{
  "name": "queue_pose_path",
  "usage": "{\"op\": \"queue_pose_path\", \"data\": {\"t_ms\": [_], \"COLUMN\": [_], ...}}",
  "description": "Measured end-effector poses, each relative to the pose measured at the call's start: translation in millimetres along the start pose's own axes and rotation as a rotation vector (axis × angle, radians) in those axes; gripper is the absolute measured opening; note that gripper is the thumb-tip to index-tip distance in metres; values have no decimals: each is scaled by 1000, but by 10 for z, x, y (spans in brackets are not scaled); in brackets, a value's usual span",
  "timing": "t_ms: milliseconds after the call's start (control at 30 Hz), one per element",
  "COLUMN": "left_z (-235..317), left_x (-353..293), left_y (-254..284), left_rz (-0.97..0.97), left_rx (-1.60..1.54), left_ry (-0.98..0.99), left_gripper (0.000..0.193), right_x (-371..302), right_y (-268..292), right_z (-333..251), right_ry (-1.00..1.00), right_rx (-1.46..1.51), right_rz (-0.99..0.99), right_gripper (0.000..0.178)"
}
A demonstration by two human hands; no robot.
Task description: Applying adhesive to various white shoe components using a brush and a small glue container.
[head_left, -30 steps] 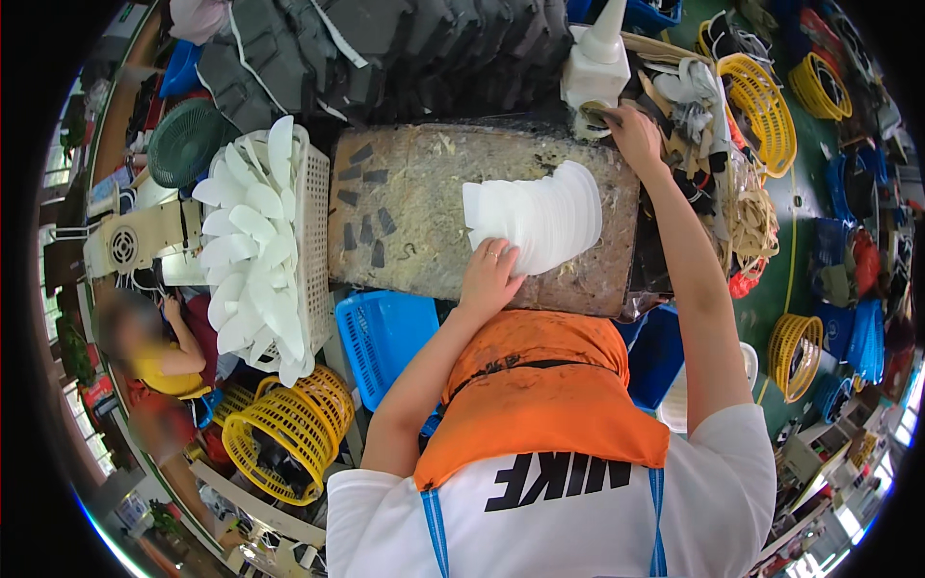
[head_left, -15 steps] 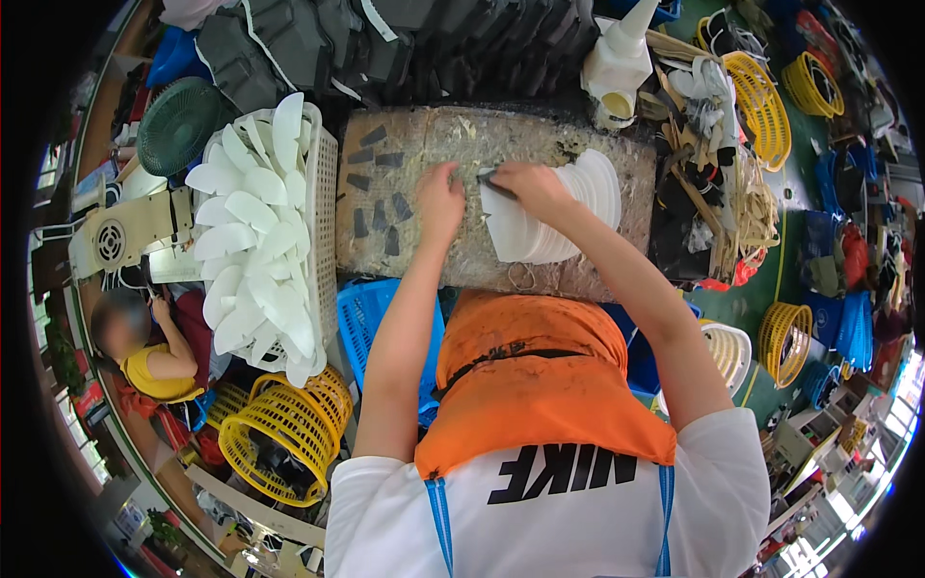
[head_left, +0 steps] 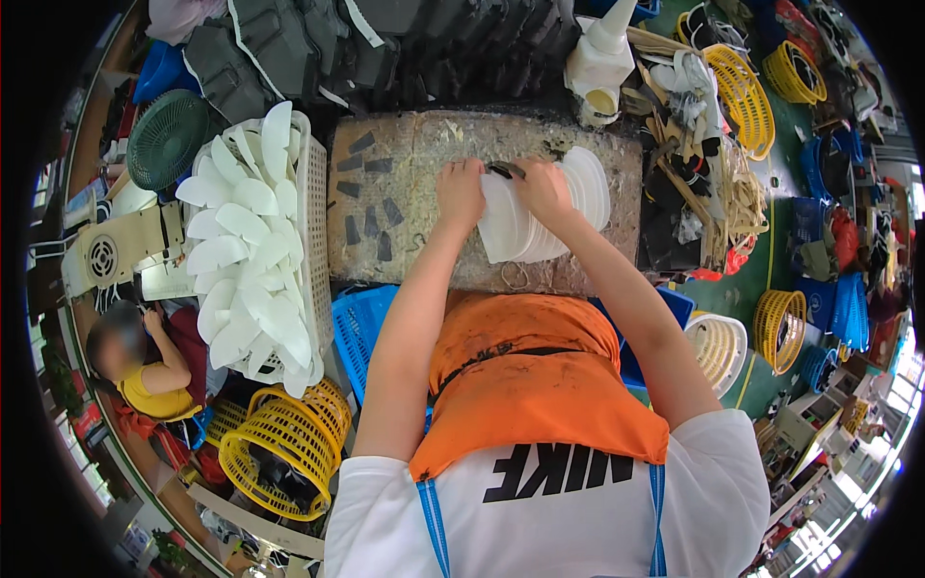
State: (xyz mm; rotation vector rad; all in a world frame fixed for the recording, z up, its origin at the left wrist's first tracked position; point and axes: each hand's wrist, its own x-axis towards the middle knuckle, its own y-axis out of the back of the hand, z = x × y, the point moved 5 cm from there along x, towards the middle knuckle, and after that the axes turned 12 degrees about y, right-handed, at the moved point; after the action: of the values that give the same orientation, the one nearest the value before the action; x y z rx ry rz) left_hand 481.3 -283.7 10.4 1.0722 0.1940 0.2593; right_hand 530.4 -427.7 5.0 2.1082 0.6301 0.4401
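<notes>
A stack of white curved plastic blades (head_left: 578,207) lies on the worn, stained worktable (head_left: 414,144) in front of me. My left hand (head_left: 461,193) grips the stack's left edge from above. Beside it, my right hand (head_left: 544,188) rests on top of the stack and pinches a small dark tool (head_left: 506,170) at the far edge of the blades. Several short dark strips (head_left: 371,207) lie in rows on the left part of the table. An orange apron (head_left: 530,376) covers my lap below the table edge.
A white basket (head_left: 316,222) heaped with white blades stands at the left, a green fan guard (head_left: 169,140) behind it. Yellow wire guards (head_left: 279,453) (head_left: 742,91), a blue crate (head_left: 356,323) and a white bottle (head_left: 602,53) surround the table. Another person (head_left: 135,361) sits at lower left.
My right hand came back from the far right near the white bottle with a dark tool and now rests on the blade stack. My left hand shifted up along the stack's left edge.
</notes>
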Motion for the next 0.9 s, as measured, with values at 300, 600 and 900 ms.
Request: {"op": "queue_pose_path", "data": {"t_ms": [300,600,900], "left_z": [157,135,63], "left_x": [-546,-1100,-1032], "left_y": [1032,-152,-85], "left_rz": [395,-6,125], "left_rx": [-157,-201,-126], "left_ry": [-103,-256,-243], "left_gripper": [13,9,6], "right_x": [-884,-47,-427], "right_y": [163,169,426], "right_z": [-286,-181,-116], "right_ry": [307,437,-246], "right_rx": [113,90,247], "right_rz": [-403,95,-180], "right_gripper": [22,23,17]}}
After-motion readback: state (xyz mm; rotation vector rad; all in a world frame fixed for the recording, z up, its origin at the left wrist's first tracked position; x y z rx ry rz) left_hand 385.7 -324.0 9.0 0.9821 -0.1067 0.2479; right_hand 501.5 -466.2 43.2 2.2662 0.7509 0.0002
